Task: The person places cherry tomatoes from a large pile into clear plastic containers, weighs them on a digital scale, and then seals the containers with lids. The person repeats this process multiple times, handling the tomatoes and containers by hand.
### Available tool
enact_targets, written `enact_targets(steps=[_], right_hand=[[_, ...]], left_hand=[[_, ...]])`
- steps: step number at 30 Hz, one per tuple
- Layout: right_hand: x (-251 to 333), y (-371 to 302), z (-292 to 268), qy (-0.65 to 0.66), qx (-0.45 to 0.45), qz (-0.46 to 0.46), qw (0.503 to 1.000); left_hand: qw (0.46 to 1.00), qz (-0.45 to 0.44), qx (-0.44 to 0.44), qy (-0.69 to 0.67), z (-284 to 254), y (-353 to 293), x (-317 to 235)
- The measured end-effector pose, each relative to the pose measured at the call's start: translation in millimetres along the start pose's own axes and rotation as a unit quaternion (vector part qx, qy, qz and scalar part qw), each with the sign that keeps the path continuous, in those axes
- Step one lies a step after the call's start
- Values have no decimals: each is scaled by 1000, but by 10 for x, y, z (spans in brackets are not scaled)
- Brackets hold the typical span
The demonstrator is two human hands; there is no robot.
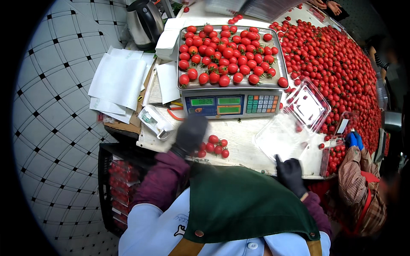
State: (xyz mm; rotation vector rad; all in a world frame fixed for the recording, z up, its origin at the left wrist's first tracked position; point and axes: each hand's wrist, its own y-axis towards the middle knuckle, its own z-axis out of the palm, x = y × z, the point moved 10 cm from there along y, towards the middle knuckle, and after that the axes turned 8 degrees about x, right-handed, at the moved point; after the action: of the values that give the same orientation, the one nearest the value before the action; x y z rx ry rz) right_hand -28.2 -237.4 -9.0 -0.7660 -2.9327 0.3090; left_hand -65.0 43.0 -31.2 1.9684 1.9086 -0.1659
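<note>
My left hand (191,133), in a dark glove and blurred by motion, is in front of the scale's display, beside a small group of cherry tomatoes (218,149) on the table. Its fingers are too smeared to read. My right hand (291,174), black-gloved, is at the table's near edge with one digit stretched out and nothing visible in its grasp. Just beyond it lies an open clear plastic clamshell box (308,106), whose flat half reaches toward that hand. Cherry tomatoes fill the metal pan of the digital scale (232,104), whose display is lit.
A huge heap of cherry tomatoes (337,64) covers the right side. A co-worker's blue-gloved hands (354,139) are by a filled box (335,159). Left are white sheets (117,81), a kettle (145,23), a white dispenser (155,122) and a black crate (104,187) of packed boxes.
</note>
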Motion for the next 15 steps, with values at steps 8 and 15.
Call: enact_targets(steps=[8, 15], right_hand=[[347, 810, 4, 454, -30, -47, 889], [-650, 417, 156, 332, -180, 181, 908]], left_hand=[[979, -170, 55, 94, -97, 405, 1993], [946, -281, 149, 59, 191, 394, 2243]])
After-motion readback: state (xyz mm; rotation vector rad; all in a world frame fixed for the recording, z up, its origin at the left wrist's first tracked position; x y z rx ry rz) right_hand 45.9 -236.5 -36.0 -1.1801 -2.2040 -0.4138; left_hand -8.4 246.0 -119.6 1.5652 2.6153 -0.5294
